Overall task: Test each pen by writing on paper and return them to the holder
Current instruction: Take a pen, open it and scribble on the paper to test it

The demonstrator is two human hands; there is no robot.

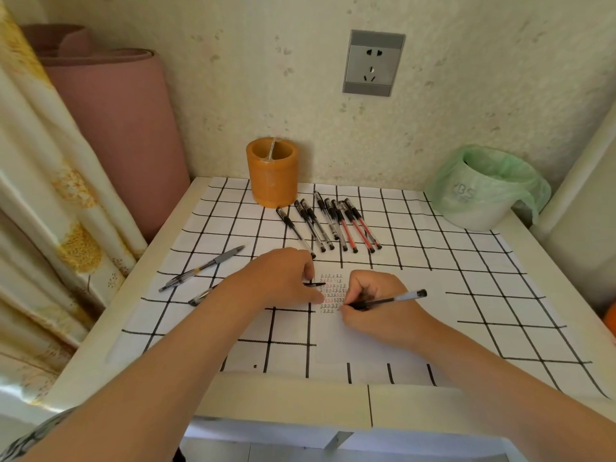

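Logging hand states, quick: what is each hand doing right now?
Left hand: pinches a thin black piece, maybe a cap.
Right hand: grips a pen, tip on the paper.

A grid cloth point(466, 261) covers the white table point(286, 405). At 12 o'clock, 1 grey wall socket point(373, 63). At 2, a green-bagged bin point(480, 198). At 10, a pink roll point(116, 128). At 9, a curtain point(40, 195).
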